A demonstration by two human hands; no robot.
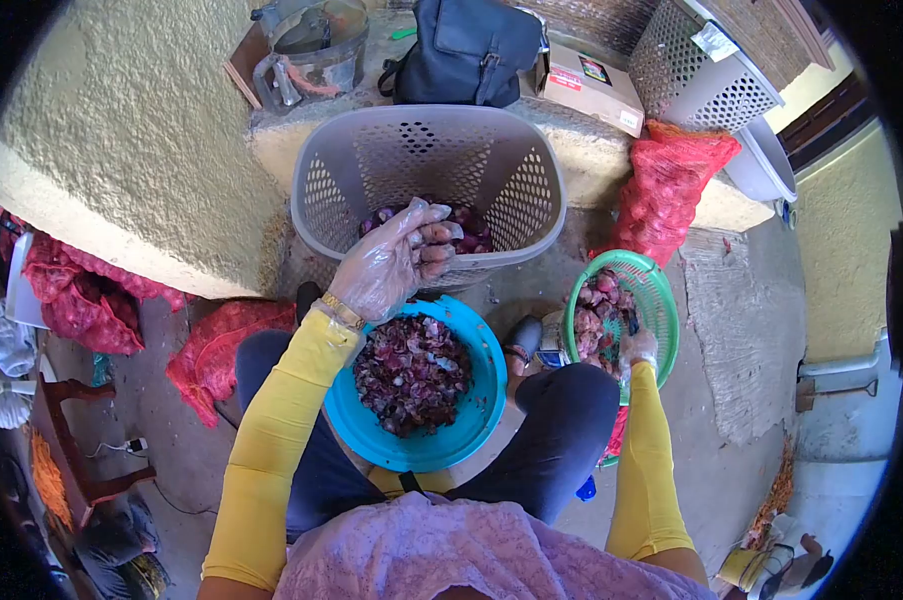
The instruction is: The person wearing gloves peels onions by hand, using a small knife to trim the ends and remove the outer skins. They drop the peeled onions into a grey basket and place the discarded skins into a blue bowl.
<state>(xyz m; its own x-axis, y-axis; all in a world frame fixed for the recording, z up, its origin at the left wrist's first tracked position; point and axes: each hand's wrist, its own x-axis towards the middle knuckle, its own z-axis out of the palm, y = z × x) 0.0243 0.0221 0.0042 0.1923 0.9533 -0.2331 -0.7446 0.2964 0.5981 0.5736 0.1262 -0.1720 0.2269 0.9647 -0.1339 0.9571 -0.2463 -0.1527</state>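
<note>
My left hand (pixel 389 262), in a clear plastic glove, is over the front rim of a grey perforated basket (pixel 321 150). Its fingers are bent loosely and apart, with nothing seen in them. Purple onions (pixel 471 228) lie at the bottom of that basket. At the near side of a green plastic basket (pixel 668 300), my right hand (pixel 639 348), also gloved, has its fingers closed about a small dark blue object (pixel 632 322); I cannot tell what it is. Reddish onions (pixel 596 315) fill part of this basket. Between my legs, a blue basin (pixel 486 390) holds onion skins (pixel 411 375).
Red net sacks of onions stand behind the green basket (pixel 671 185) and on the left floor (pixel 226 345). A black bag (pixel 471 50), a cardboard box (pixel 591 90) and a clear bucket (pixel 321 60) rest on the ledge. A wooden frame (pixel 81 440) is at left.
</note>
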